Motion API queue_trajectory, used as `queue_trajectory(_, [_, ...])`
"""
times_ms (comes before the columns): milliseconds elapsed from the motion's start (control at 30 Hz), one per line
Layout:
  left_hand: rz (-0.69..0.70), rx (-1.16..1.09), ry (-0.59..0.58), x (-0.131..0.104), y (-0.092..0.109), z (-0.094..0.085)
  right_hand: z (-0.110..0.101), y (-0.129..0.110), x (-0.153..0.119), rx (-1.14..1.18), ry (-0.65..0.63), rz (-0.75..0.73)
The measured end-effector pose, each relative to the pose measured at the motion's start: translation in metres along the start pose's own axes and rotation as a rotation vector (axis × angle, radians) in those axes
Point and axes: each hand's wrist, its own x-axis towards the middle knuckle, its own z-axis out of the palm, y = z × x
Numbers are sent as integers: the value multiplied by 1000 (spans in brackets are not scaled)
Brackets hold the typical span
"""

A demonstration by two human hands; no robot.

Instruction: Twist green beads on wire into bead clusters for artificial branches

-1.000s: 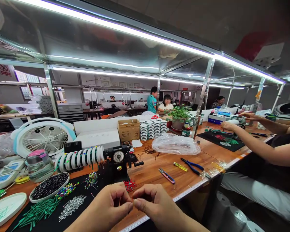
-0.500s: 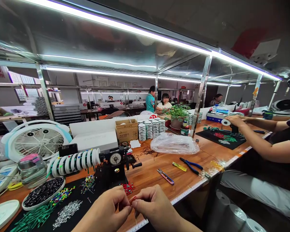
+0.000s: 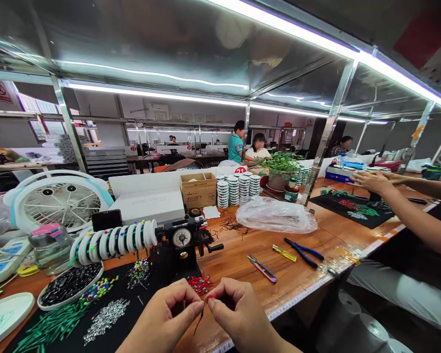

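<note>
My left hand (image 3: 171, 314) is closed in a pinch at the bottom centre, and a thin dark strand (image 3: 197, 323) hangs below its fingertips. Close beside it, my right hand (image 3: 238, 311) pinches a small red piece (image 3: 211, 296) between thumb and forefinger. The fingertips hide most of both small things. Just beyond my hands lies a pile of red pieces with green tips (image 3: 199, 284). A black winding machine with a dial (image 3: 182, 239) and a crank stands behind, carrying a row of white spools (image 3: 113, 242) with green line.
On the left are a bowl of black pieces (image 3: 71, 286), silver rings (image 3: 106, 318), green pieces (image 3: 57, 327) and bead-headed pins (image 3: 137, 273) on a black mat. Snips (image 3: 262, 268), a yellow-handled tool (image 3: 284, 253) and blue pliers (image 3: 304, 252) lie right. A co-worker's hands (image 3: 375, 180) work farther right.
My fingertips have moved slightly apart, and the dark strand now shows hanging between my hands. The whole view has shifted a little. The co-worker's hands have lifted off the white roll.
</note>
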Motion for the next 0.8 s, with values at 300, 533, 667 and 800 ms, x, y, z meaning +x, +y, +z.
queue_trajectory(300, [-14,103,-38,3,7,-10,5,-2,1,-37,-45,-101])
queue_trajectory(533, [-49,23,-91,9,-3,-3,11,8,2,-132,53,-88])
queue_trajectory(667, [-56,4,-88,11,-8,-1,16,12,8,-127,-22,-26])
queue_trajectory(800, [-72,-42,-38,11,-11,-5,15,17,10,-307,-57,-130])
